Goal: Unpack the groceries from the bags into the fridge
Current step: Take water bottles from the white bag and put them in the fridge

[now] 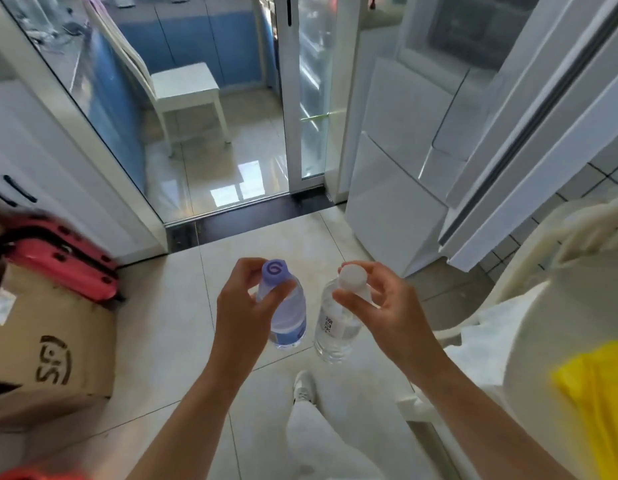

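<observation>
Both bare forearms reach forward from the bottom of the view, angled inward so the hands hang side by side, near each other but apart. The left hand [243, 303] points its fingers down and curls its fingertips and thumb round the neck of a purple-capped bottle [286, 306]. The right hand [380, 304] pinches a white-capped bottle [335, 323] just under its cap, wrist bent downward.
</observation>
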Demonstrator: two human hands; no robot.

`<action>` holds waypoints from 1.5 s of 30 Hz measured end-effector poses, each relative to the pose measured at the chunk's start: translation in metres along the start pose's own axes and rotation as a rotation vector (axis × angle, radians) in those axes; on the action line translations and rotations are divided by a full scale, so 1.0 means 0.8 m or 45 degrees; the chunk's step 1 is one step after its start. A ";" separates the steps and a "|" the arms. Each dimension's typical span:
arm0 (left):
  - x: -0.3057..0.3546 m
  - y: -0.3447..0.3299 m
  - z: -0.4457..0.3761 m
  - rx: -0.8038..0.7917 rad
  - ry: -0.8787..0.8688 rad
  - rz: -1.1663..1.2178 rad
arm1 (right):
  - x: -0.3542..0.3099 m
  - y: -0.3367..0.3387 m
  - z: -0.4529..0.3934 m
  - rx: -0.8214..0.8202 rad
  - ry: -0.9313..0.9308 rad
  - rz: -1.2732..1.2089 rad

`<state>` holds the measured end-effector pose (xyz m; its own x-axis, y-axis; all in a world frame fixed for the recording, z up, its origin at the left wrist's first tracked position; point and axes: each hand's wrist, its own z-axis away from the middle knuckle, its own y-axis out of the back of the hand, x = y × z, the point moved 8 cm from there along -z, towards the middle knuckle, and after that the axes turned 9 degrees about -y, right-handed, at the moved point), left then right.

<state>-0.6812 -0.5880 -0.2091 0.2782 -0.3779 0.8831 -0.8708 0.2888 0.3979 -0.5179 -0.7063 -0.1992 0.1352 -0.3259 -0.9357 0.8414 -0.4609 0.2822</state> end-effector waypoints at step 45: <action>0.082 -0.330 -0.856 -0.742 -0.519 0.578 | -0.238 0.226 -0.647 1.137 0.049 -0.155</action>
<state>-0.1558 -0.0866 -0.0859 -0.3138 -0.3714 0.8738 -0.4834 0.8546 0.1896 -0.1207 -0.3007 -0.0794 0.1026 -0.2121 -0.9718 0.1335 -0.9652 0.2248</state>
